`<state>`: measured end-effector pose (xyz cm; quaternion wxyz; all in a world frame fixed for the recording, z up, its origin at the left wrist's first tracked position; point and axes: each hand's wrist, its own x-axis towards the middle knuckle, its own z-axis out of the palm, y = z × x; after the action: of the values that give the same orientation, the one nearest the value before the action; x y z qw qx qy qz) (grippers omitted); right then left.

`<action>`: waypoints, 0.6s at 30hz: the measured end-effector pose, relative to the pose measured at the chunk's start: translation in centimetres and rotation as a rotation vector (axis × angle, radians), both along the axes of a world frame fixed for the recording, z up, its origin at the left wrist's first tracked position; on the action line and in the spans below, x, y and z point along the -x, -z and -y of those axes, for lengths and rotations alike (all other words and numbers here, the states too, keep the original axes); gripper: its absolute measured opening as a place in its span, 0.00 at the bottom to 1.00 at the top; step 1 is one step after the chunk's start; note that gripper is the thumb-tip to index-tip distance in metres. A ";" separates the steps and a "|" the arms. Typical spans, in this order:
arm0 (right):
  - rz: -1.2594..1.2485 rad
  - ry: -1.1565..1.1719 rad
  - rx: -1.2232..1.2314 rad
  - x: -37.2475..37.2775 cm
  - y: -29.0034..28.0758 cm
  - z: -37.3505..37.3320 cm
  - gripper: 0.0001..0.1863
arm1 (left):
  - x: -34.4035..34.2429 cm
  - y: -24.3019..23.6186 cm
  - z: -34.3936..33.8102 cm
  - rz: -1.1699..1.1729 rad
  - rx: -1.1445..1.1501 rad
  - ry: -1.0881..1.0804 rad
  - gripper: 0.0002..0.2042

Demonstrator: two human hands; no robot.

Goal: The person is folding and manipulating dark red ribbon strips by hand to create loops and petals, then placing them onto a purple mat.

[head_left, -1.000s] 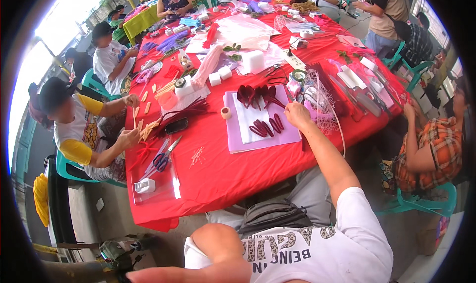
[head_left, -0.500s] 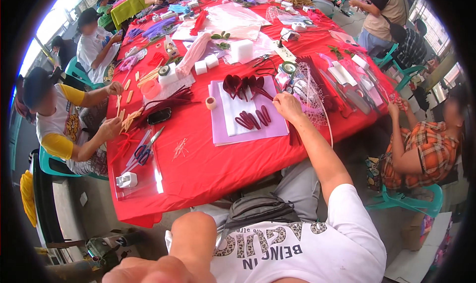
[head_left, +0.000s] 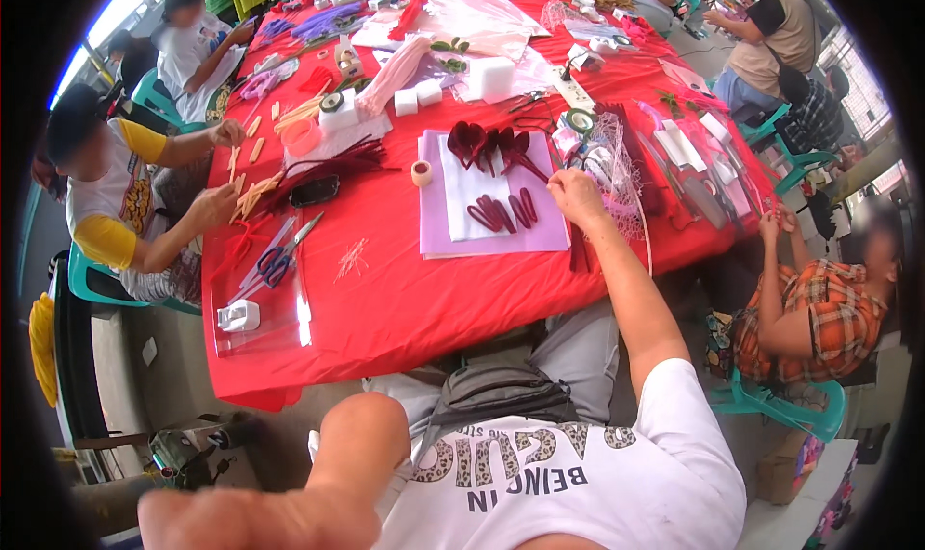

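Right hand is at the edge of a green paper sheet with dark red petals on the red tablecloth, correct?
Not quite: the paper sheet is lavender, not green. The head view shows the right hand at its edge, dark red petals on it, on the red tablecloth.

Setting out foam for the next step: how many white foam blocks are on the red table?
4, maybe more hidden in the clutter: a large block past the mat, two small cubes to its left, one farther left.

The person's right arm stretches forward, bare from the short white sleeve, its right hand point(head_left: 575, 190) loosely curled, knuckles up. The left arm bends close below, the left hand point(head_left: 252, 519) blurred at the lower edge.
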<state>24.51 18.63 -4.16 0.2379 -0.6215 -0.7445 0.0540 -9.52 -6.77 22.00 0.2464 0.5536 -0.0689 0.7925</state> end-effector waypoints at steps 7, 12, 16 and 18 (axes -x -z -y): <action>0.055 0.010 -0.019 -1.8 0.1 -0.6 0.09 | -1.6 13.7 -4.7 0.082 0.871 0.013 0.15; 0.096 -0.023 0.097 -0.8 0.8 -1.3 0.12 | -2.0 19.9 -5.4 0.393 1.326 0.417 0.13; 0.153 -0.048 0.085 -0.7 1.6 -1.8 0.11 | -2.4 19.8 -5.3 0.512 1.315 0.529 0.13; 0.199 -0.062 0.050 -0.1 1.6 -1.9 0.11 | -2.2 19.6 -5.3 0.514 1.314 0.515 0.13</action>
<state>24.64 20.55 -5.72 0.1452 -0.6062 -0.7817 0.0181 -7.36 -1.48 2.36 0.6800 0.0562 0.2355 0.6921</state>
